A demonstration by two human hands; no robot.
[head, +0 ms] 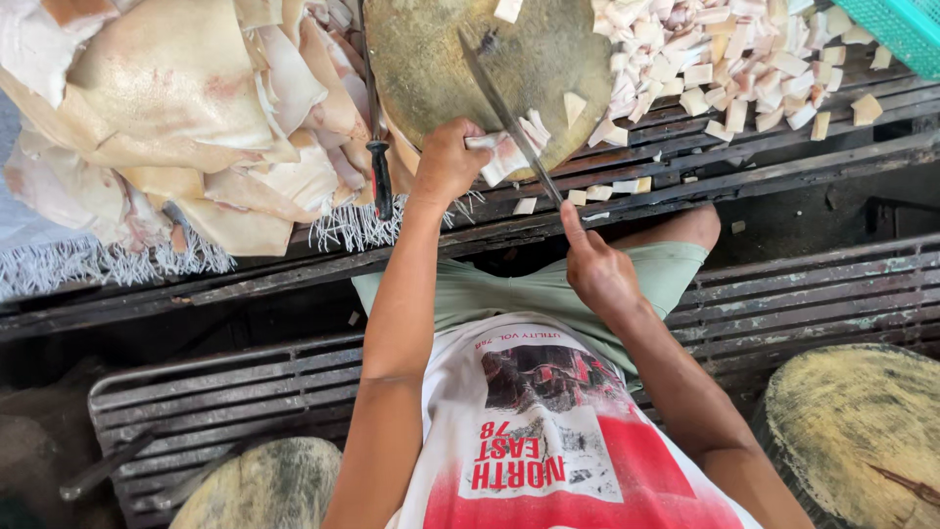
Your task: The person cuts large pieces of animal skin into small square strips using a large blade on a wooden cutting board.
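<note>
**Operator:** On the round wooden chopping block [441,59], the left hand [446,162] pins a strip of pale pork skin [507,152], fingers curled together over its end. The right hand [599,269] is clamped around the handle of a long knife [504,113], forefinger laid along the spine, blade resting across the strip.

**Inspector:** Hazards?

**Operator:** The edge sits just beside the left fingertips; greasy skin may slide and, in my judgement, bring them under the blade. A second knife [377,147] lies near the left wrist, where it could be knocked.

**Inspector:** Containers?

**Operator:** One turquoise basket [896,24], top right; its contents are out of frame. Cut pieces [715,54] lie loose on the slatted bench [783,147], uncut sheets [176,108] heaped left.
</note>
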